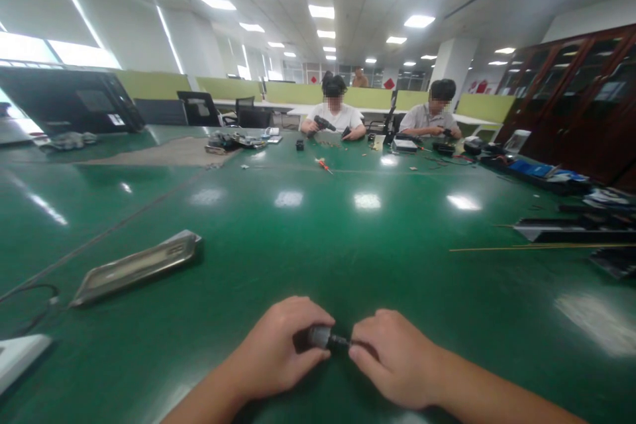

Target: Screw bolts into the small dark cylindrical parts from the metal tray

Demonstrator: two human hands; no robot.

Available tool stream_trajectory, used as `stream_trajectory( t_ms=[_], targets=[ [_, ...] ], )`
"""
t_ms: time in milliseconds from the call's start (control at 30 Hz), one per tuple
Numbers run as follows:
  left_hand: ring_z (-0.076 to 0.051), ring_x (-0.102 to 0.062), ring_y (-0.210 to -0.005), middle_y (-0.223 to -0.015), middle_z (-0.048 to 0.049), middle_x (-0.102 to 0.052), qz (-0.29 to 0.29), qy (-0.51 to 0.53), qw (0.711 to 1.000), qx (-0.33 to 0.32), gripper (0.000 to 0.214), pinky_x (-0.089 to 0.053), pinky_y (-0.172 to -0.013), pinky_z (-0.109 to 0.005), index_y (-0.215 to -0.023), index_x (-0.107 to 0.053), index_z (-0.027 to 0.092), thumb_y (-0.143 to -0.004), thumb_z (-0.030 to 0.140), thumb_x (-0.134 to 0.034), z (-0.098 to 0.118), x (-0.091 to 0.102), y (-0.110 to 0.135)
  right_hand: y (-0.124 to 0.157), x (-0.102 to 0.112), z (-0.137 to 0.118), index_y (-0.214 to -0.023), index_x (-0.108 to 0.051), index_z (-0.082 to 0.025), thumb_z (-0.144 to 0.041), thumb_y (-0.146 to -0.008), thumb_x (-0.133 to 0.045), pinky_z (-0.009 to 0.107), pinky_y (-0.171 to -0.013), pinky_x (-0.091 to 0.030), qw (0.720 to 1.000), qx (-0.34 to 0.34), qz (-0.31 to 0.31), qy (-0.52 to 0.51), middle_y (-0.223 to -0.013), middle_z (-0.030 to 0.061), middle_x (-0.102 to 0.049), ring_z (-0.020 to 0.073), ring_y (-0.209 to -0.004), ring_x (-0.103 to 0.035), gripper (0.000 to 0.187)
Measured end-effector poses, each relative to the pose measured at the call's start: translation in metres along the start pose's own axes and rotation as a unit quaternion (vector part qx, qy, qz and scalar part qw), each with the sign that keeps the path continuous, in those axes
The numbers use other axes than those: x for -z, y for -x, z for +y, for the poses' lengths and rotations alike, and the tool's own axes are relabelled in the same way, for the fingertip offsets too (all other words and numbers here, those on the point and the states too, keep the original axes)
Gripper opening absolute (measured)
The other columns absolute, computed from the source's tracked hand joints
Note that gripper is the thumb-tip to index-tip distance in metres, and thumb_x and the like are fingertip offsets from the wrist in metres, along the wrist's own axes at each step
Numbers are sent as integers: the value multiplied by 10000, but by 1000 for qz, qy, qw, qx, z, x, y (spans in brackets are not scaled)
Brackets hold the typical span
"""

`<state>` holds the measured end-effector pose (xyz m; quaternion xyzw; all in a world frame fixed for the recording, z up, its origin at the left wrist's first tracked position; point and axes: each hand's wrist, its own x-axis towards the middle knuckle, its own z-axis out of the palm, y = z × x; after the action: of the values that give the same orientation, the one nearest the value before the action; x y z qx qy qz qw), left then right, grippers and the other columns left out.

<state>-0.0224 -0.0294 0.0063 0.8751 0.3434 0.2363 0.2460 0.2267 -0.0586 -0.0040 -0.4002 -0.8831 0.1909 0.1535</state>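
Both bare forearms reach in from the near edge, the left slanting up from the near left and the right from the near right, so that the hands meet low over the green table (328, 245), near the middle. The left hand (278, 344) is bent into a C, fingers arched over the far side and thumb along the near side, gripping a small cylinder (320, 336), dark with a greyish end, that lies on its side between the two hands. The right hand (397, 358) faces it with knuckles up and fingers curled in, thumb and forefinger closed on the tip of the thin black shaft (340, 340) that sticks out of the cylinder toward the right (the tip itself is blurred, so its exact shape is hard to make out). Farther left, well apart from the hands, lies a long shallow tray (139, 268), set at a slant. A thin yellow rod (497, 250) lies to the right, and at the far side a co-worker (334, 116) in a white shirt holds a power drill (324, 123).
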Motion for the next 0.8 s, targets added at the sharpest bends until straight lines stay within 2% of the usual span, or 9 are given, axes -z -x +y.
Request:
stream_trajectory(
  t_ms=[167,367,433,533,600,667,733,800],
  targets=[
    [-193,-653,-884,-954,-26,-721,-15,-10,1000,11,243,-494,-828,-328,-1026,-677,244,-785,219,-704,6,2,-1,1,-3,-7,-744,-625,-197,-348,-984,-502,326,-626,-282,999,-27,7,25,-745,23,-714,151,-607,-549,309],
    [-193,-639,-831,-899,-19,-701,-27,-56,997,48,213,-499,-769,-319,-965,-667,231,-753,210,-683,9,2,1,6,11,-16,-713,-655,-178,-314,-931,-528,301,-574,-248,998,-52,0,21,-702,19,-713,130,-575,-557,287],
    [-203,-659,-881,-954,-28,-719,-25,-70,996,43,254,-522,-811,-326,-1040,-678,244,-785,238,-672,7,4,3,8,14,-17,-690,-656,-178,-319,-905,-547,293,-561,-245,998,-61,-4,18,-670,17,-707,124,-551,-543,280],
    [-215,-668,-1074,-1181,-44,-717,-15,-83,996,41,378,-526,-967,-340,-1270,-638,295,-894,308,-601,-1,16,6,11,16,-17,-690,-670,-182,-317,-873,-573,275,-563,-269,998,-55,-3,4,-660,13,-708,123,-550,-546,247],
    [-227,-647,-1172,-1284,-44,-689,16,-86,993,79,394,-499,-1048,-356,-1311,-620,301,-931,391,-565,-10,30,9,12,16,-16,-736,-700,-192,-317,-859,-588,262,-577,-298,999,-36,-6,-14,-685,10,-719,128,-576,-567,209],
    [-262,-658,-1166,-1269,-53,-705,73,-92,981,157,428,-502,-1053,-391,-1255,-647,263,-904,498,-575,-22,49,15,12,15,-14,-803,-730,-202,-326,-855,-599,252,-597,-328,999,-16,-8,-33,-718,10,-729,135,-608,-590,189],
    [-301,-688,-1106,-1205,-70,-736,129,-109,954,246,487,-525,-1010,-430,-1202,-655,223,-866,565,-569,-40,70,26,11,15,-12,-857,-745,-204,-343,-863,-602,249,-617,-350,999,-4,-2,-45,-749,13,-737,141,-639,-609,199],
    [-335,-706,-1058,-1147,-86,-753,172,-144,927,302,506,-540,-952,-462,-1166,-660,206,-848,580,-539,-65,91,44,9,14,-9,-891,-748,-203,-359,-877,-599,246,-627,-363,999,-4,7,-52,-767,15,-740,143,-656,-620,216]
  ],
)
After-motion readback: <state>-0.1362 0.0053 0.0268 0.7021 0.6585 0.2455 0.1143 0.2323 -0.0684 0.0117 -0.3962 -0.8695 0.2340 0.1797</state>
